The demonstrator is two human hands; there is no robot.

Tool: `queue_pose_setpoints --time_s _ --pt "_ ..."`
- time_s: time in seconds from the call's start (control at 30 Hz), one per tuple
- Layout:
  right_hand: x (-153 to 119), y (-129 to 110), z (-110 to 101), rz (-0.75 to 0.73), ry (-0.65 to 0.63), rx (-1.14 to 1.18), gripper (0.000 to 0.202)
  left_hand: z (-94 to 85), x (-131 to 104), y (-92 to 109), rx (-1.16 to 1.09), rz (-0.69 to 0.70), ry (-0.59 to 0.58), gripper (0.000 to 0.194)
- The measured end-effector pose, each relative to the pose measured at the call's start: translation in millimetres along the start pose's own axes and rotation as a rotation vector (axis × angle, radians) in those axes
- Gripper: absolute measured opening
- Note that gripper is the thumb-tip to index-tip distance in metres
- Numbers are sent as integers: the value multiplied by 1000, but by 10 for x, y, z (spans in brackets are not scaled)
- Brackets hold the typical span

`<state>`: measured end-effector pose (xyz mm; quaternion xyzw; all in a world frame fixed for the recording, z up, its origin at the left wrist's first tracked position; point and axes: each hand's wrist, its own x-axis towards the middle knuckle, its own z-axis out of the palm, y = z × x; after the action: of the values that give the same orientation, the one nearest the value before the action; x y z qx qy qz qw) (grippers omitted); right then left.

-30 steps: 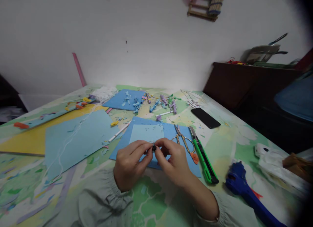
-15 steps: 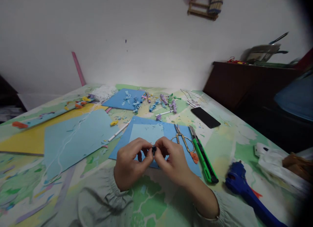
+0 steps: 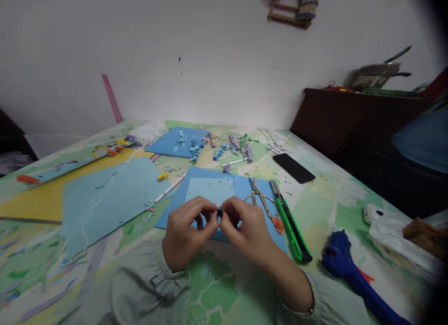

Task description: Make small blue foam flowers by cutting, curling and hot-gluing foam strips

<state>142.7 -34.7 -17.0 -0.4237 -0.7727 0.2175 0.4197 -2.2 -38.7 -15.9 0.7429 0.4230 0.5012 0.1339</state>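
My left hand (image 3: 191, 229) and my right hand (image 3: 247, 227) meet fingertip to fingertip above the front of a blue foam sheet (image 3: 171, 207). Both pinch a tiny dark piece (image 3: 220, 213) between thumbs and forefingers; it is too small and covered to name. Under and behind the fingers lies a smaller light blue sheet (image 3: 208, 188) with little scraps on it. Just right of my right hand are gold-handled scissors (image 3: 258, 194), an orange scrap (image 3: 277, 225) and a green utility knife (image 3: 292, 229) with its blade out.
A blue glue gun (image 3: 338, 255) lies at the right, near a plastic bag (image 3: 392, 236). Farther back are a black phone (image 3: 294, 168) and several curled foam pieces (image 3: 221, 150). Light blue (image 3: 108, 194) and yellow sheets (image 3: 31, 199), plus a white stick (image 3: 171, 187), lie left.
My hands keep nearly the same place and pinch. The dark piece between the fingertips looks slightly turned. Everything else stays where it was.
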Motion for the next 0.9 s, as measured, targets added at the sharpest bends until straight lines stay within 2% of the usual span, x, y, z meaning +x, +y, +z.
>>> queue_pose_setpoints --time_s 0.5,0.77,0.9 --pt "25 -19 -66 28 -69 41 8 -9 30 7 -37 -50 -26 7" --pt "18 5 -52 4 -68 -14 8 -14 23 5 -65 -86 -27 10" --pt "21 16 -46 -9 -56 -23 8 -21 27 14 -80 -79 -64 9"
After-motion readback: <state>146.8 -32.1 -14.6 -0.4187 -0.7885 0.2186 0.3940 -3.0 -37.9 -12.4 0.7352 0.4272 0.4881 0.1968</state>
